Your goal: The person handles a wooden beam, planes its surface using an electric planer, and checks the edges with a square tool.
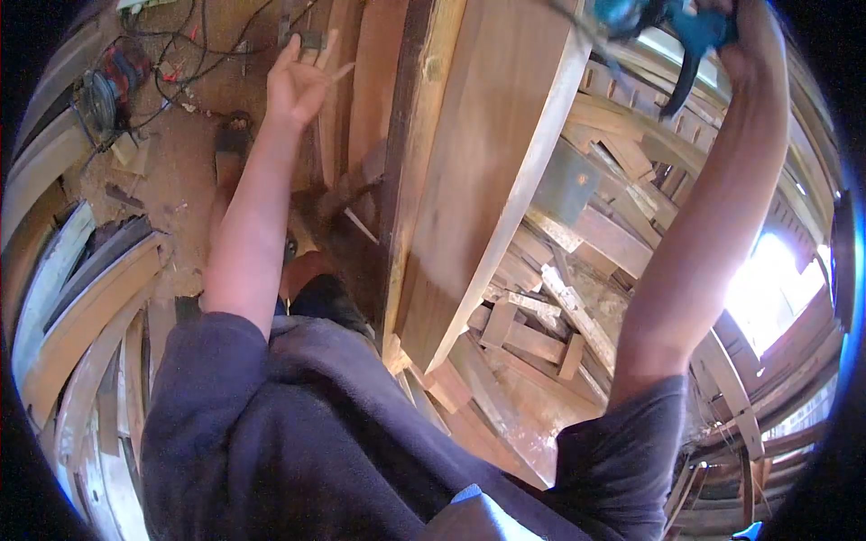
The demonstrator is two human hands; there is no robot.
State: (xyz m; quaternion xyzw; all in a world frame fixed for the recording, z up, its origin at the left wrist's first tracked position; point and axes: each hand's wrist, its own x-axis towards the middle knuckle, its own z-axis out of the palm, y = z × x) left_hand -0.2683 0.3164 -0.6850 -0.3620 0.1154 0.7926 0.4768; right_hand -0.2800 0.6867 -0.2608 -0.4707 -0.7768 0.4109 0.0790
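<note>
My left hand [303, 88] is raised at the upper left, beside a tall wooden panel. Between its thumb and fingers is a small dark block-like thing [313, 41]; its exact kind does not show, and the other fingers stick out. At the upper right my right hand [745, 56], partly cut off by the frame edge, grips a teal power tool [696, 29] with a black cord or hose hanging below. The tool's type and working end are blurred or hidden. A long wooden board [494, 153] with a pale edge stands between my arms.
On the floor at the upper left lie a red-and-black power tool [115, 86] and tangled black cables [194, 59]. Wood offcuts [532, 338] are heaped right of the board. Stacked planks [95, 316] line the left side. Bright light enters through an opening [778, 293].
</note>
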